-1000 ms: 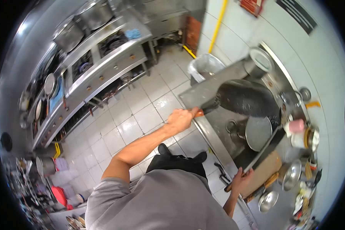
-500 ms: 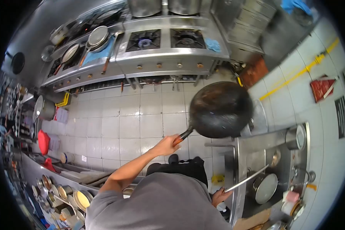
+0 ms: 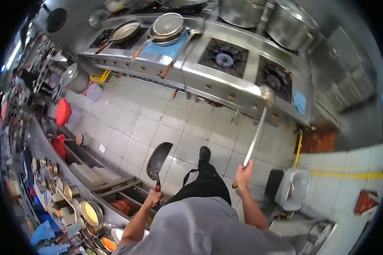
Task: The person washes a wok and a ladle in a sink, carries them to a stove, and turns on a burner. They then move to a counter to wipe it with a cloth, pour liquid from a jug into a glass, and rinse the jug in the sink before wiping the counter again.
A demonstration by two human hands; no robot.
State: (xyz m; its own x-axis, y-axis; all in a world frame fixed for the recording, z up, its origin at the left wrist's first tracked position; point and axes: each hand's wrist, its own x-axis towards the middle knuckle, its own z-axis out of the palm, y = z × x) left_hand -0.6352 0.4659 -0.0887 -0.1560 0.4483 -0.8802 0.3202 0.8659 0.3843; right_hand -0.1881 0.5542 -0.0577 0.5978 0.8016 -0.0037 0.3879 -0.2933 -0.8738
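Observation:
My left hand (image 3: 153,197) is closed around the reddish-brown handle of a dark wok (image 3: 158,156), which hangs low at my left with its side turned up to me. My right hand (image 3: 244,173) grips the shaft of a long metal ladle (image 3: 254,142). The bowl of this ladle reaches forward to the front edge of the stove (image 3: 189,75). Beyond it a burner (image 3: 224,60) shows a blue flame, and to its right sits a second burner (image 3: 275,80).
Large pots (image 3: 290,25) stand behind the burners. At the left lies a counter with several food containers (image 3: 90,212). A lined bin (image 3: 292,189) and a sink (image 3: 300,236) are on the right. A frying pan (image 3: 125,32) rests on the stove.
The wok has swung down and to my left. The ladle has left the sink area and now points forward to the stove. My body has turned and come nearer the stove.

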